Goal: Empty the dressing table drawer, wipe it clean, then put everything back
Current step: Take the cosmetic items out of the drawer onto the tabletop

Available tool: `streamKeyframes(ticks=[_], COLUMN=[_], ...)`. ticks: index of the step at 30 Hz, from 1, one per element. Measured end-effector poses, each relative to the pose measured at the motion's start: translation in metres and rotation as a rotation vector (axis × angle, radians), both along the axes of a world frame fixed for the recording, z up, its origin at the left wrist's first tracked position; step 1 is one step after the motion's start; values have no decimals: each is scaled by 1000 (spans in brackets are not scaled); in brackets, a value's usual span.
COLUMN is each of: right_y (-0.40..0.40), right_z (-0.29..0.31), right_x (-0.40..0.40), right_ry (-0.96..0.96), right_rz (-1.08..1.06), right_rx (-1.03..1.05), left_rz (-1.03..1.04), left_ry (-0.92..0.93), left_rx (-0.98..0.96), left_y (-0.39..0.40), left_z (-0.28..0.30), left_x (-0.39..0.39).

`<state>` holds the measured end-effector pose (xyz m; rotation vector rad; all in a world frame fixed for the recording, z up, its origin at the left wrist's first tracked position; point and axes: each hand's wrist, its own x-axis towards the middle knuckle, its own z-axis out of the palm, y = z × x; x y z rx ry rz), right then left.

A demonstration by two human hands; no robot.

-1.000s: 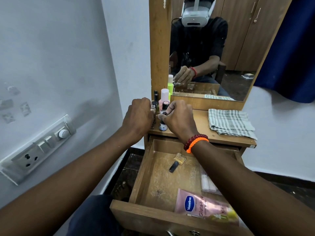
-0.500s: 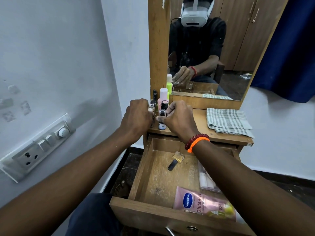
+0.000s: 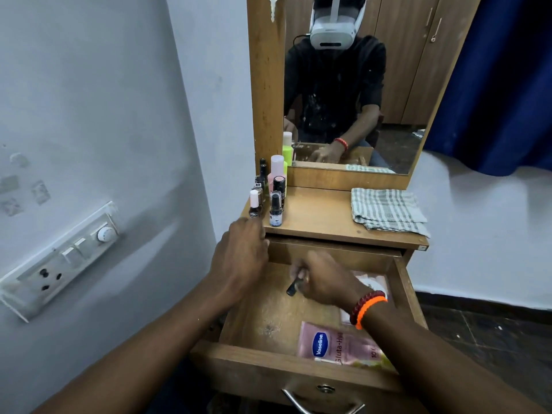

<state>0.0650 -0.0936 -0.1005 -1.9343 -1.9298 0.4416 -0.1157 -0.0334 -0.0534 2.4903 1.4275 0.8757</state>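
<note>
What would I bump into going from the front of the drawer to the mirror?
Drawer handle → pink Vaseline sachet → right hand holding a small bottle → little bottles on the tabletop → mirror.

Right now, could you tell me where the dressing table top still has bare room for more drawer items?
The widest free patch on the tabletop lies between the cluster of small bottles at the left rear corner and the folded checked cloth on the right. A narrower bare strip runs along the front edge. The left corner is crowded, with the left hand just before it.
</note>
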Motion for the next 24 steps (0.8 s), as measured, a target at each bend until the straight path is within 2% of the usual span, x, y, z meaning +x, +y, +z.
streamKeyframes(ticks=[4, 14, 19, 24], right_y=[-2, 7, 7, 10], right_z=[-17, -18, -9, 15], right_x=[-3, -11, -4, 7], right_ry=[-186, -404, -299, -7], right_rz=[102, 209, 236, 140], right_rx=[-21, 77, 183, 234], left_rz=[-17, -119, -112, -114], left_ry=[26, 116, 78, 72], left_rx=[-155, -279, -271, -242], left_y=[-6, -19, -21, -27], left_z=[-26, -35, -46, -49], left_x=[-6, 17, 11, 11])
